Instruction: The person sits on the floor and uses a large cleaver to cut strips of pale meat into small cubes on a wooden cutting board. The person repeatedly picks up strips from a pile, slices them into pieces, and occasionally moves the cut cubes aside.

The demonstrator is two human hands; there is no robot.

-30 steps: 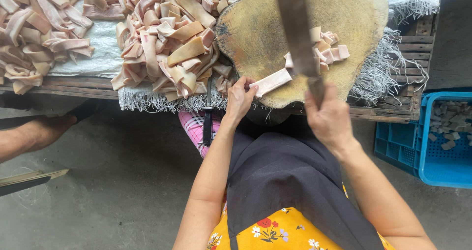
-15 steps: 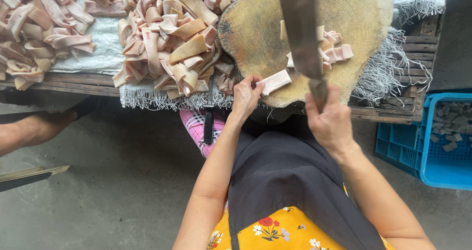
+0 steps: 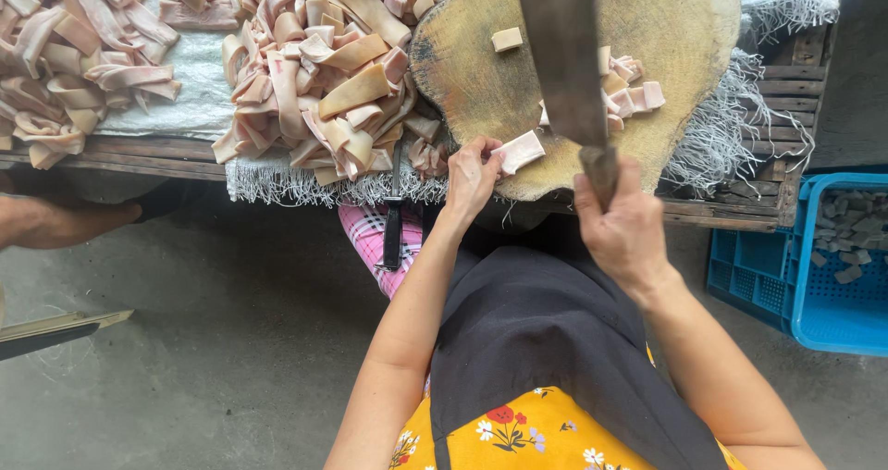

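My right hand [image 3: 622, 231] grips the handle of a large cleaver [image 3: 564, 55], whose broad blade is raised over the round wooden chopping block [image 3: 675, 26]. My left hand [image 3: 472, 172] pinches a pale pink strip of pork skin [image 3: 519, 151] flat on the block's near edge. Several small cut cubes [image 3: 631, 86] lie right of the blade, and one cube [image 3: 506, 39] lies alone farther back.
A big heap of uncut skin strips [image 3: 319, 72] lies on white sacking left of the block, another heap [image 3: 65, 54] farther left. A blue plastic crate [image 3: 814, 266] with grey pieces stands at right. Another person's foot [image 3: 65, 222] rests at left. A small knife [image 3: 393, 220] hangs at the pallet edge.
The cleaver has lifted slightly and a cut cube now lies farther back on the block. My left hand has kept hold of the strip at the block's edge.
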